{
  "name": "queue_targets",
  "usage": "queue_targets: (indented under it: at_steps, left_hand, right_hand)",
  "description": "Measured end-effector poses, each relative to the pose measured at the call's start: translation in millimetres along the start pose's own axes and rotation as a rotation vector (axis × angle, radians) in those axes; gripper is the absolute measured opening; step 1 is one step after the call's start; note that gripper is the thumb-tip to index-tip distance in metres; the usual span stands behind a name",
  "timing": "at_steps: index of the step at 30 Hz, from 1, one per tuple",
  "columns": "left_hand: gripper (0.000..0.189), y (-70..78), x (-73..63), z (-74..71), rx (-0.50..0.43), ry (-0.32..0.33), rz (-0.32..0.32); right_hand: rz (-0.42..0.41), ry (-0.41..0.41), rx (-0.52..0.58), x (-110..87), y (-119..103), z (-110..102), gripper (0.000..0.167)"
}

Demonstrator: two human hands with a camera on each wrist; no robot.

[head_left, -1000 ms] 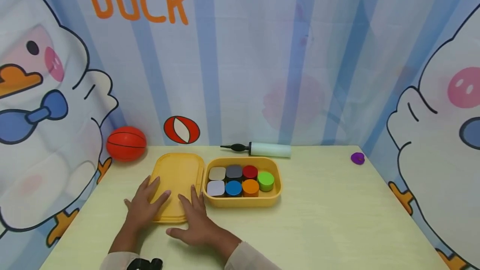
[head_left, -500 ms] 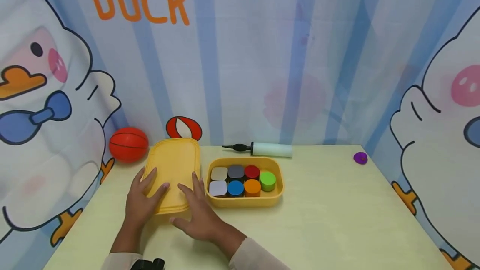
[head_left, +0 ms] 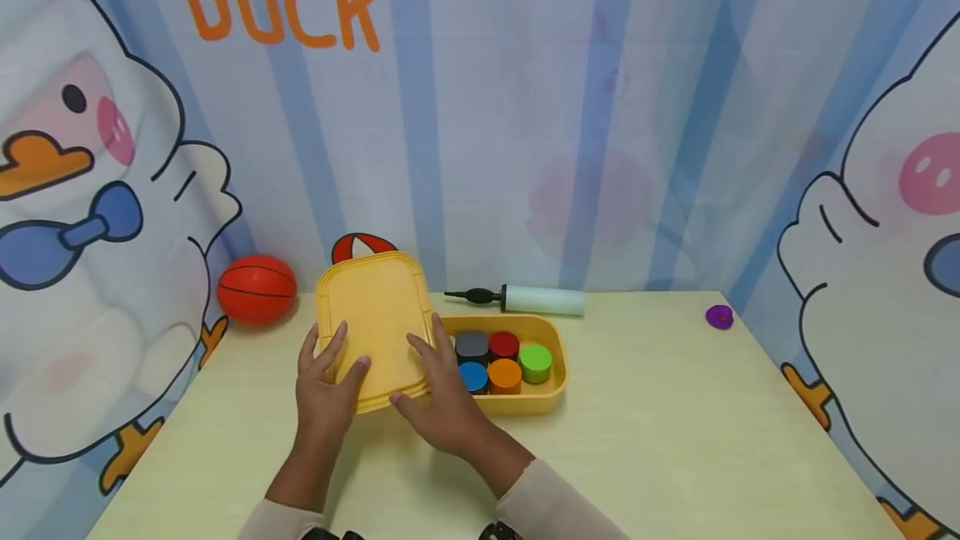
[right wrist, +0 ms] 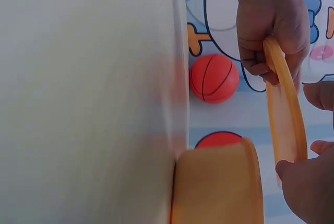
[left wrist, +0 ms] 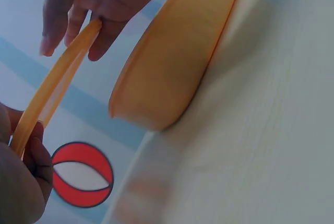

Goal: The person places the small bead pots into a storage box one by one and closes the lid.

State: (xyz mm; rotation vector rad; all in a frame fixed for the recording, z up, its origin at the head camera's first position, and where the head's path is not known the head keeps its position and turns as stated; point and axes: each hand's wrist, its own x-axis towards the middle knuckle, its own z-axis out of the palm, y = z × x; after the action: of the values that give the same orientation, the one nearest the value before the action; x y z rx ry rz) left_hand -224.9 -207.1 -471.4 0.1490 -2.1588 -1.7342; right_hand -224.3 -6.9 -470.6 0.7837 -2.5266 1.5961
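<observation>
A yellow rectangular lid (head_left: 375, 315) is held up off the table, tilted, overlapping the left end of a yellow box (head_left: 546, 400) in the head view. My left hand (head_left: 324, 398) grips its left edge, thumb on top and fingers curled beneath, as the left wrist view shows. On the opposite edge, my right hand (head_left: 453, 411) holds the lid between thumb and fingers. The lid (right wrist: 289, 114) stands clear above the box (right wrist: 216, 187) in the right wrist view. Inside the box sit several coloured pieces, among them a green round one (head_left: 536, 362) and an orange one (head_left: 504, 376).
A small red basketball (head_left: 257, 290) rests at the back left. Behind the box lies a hand pump (head_left: 542, 299) with a black nozzle. A small purple object (head_left: 720, 317) is near the back right corner. A printed duck curtain (head_left: 480, 107) borders the table (head_left: 675, 440).
The lid has risen from the table, first away from me, then to the right toward the box with both hands on it. It now covers the box's left end in the head view.
</observation>
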Motion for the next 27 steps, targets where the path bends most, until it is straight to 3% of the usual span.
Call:
queue_targets:
  at_steps: [7,16,21,27]
  left_hand:
    - [0.064,5.9,-6.4,28.4,-0.104,0.039,0.006]
    - [0.060,14.7,-9.7,58.5,-0.215,0.099,0.063]
    - [0.059,23.1,-12.3,76.3,-0.256,0.133,0.109]
    - [0.059,24.3,-16.5,92.4,-0.249,0.129,0.082]
  right_hand:
    - [-0.020,0.099,0.035,0.2,12.3,-23.2,0.079]
    - [0.041,0.285,0.099,-7.8,14.7,-33.8,0.077]
    - [0.073,0.342,0.197,-11.1,14.4,-36.9,0.062]
    - [0.117,0.341,0.304,-13.2,22.1,-41.8,0.044]
